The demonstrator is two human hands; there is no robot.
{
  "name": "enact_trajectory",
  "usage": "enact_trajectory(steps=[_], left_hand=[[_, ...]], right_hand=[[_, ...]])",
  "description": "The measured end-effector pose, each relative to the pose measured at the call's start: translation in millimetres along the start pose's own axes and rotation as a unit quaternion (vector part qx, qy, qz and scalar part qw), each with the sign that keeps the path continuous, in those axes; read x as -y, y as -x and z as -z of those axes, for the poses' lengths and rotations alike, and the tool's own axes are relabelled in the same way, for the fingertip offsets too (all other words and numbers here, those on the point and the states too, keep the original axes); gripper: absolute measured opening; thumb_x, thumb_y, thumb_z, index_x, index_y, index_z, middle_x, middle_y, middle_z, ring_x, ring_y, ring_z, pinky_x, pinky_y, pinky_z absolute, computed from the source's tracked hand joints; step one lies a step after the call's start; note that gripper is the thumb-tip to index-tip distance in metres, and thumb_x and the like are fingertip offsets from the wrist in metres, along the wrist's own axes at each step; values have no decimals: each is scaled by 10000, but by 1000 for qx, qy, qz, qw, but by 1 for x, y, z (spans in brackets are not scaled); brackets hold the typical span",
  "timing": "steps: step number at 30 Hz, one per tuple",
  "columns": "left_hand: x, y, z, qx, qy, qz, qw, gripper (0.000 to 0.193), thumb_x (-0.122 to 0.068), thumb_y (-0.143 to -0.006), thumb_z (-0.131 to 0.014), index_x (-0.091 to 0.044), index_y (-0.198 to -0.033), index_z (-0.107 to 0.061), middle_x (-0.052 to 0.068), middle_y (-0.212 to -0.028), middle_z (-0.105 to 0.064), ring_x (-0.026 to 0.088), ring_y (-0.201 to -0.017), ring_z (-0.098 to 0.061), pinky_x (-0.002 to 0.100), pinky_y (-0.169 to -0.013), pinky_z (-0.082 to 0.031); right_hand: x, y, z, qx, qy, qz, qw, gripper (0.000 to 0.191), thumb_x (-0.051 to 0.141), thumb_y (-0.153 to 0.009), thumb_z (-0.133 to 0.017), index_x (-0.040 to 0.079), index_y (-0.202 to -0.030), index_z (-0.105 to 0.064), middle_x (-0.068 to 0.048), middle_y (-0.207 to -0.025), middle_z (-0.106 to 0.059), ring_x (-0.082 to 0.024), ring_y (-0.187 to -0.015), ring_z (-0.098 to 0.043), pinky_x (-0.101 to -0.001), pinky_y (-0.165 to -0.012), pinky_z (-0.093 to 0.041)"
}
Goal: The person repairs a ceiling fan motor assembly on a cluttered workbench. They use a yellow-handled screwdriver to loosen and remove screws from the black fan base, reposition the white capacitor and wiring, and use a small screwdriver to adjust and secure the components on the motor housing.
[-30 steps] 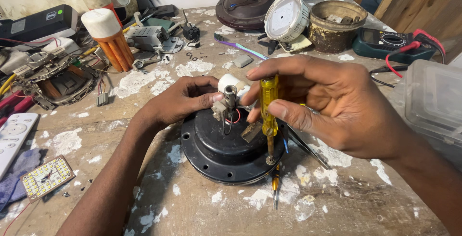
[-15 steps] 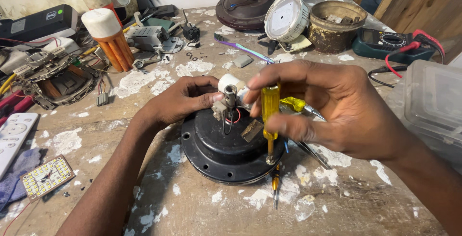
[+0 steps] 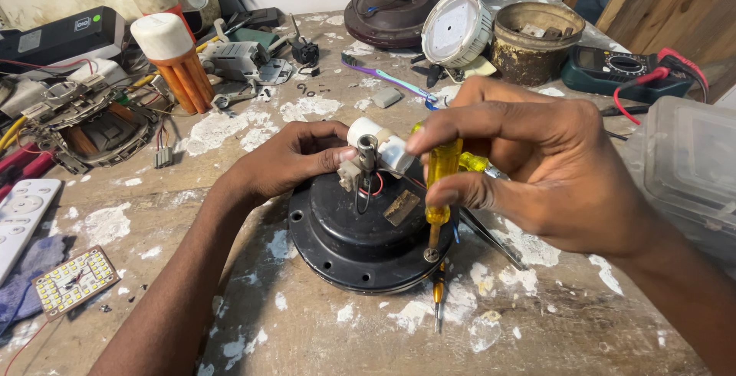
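A round black motor housing (image 3: pixel 345 238) lies on the worn wooden bench (image 3: pixel 537 330). From its centre rises a shaft with a small white cylindrical part (image 3: pixel 379 146) and red and black wires. My left hand (image 3: pixel 287 157) pinches that part from the left. My right hand (image 3: pixel 537 165) grips a yellow-handled screwdriver (image 3: pixel 442 180) upright, its tip on a screw at the housing's front rim. A second small yellow screwdriver (image 3: pixel 438 298) lies on the bench just below the housing.
An orange tube with a white cap (image 3: pixel 172 58), a copper-wound stator (image 3: pixel 88 123), a white round lamp (image 3: pixel 458 29), a rusty tin (image 3: pixel 537 39), a multimeter (image 3: pixel 621 65), a clear plastic box (image 3: pixel 690 169), a remote (image 3: pixel 19 219) and an LED board (image 3: pixel 73 280) surround the work.
My right hand has turned the screwdriver slightly, fingers shifting on the handle. The left hand stays on the white part.
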State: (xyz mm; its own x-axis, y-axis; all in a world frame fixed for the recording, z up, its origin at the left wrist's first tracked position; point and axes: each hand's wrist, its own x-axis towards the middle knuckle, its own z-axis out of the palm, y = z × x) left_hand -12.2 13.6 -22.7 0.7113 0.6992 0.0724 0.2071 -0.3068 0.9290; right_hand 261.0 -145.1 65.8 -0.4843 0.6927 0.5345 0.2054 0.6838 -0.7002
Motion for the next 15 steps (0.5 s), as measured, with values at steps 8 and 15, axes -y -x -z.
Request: enact_trajectory(steps=[8,15], left_hand=[[0,-1,0,4,-9,-11,1000,466,-425,-913,-700,-58,-1198,-725,26,-991,-760,102,-923,-668,277,-847,-533],[0,1,0,-1,6,-2,1000,447,-412,-918,-699,-55,-1186,-723,20,-985,-750,94,-923,-656,277,-846,-534]], right_hand=[[-2,1,-4,-17,20,3,1000,476,159,-858,-764,23,-1299,-651,-119,-1173,-713,-162,-1038,-701,-299,-935,-594],[-7,3,-2,-5,-90,-49,995,477,212,-951,-692,91,-1401,-591,-53,-1124,-744,-121,-1017,-730,-292,-943,-631]])
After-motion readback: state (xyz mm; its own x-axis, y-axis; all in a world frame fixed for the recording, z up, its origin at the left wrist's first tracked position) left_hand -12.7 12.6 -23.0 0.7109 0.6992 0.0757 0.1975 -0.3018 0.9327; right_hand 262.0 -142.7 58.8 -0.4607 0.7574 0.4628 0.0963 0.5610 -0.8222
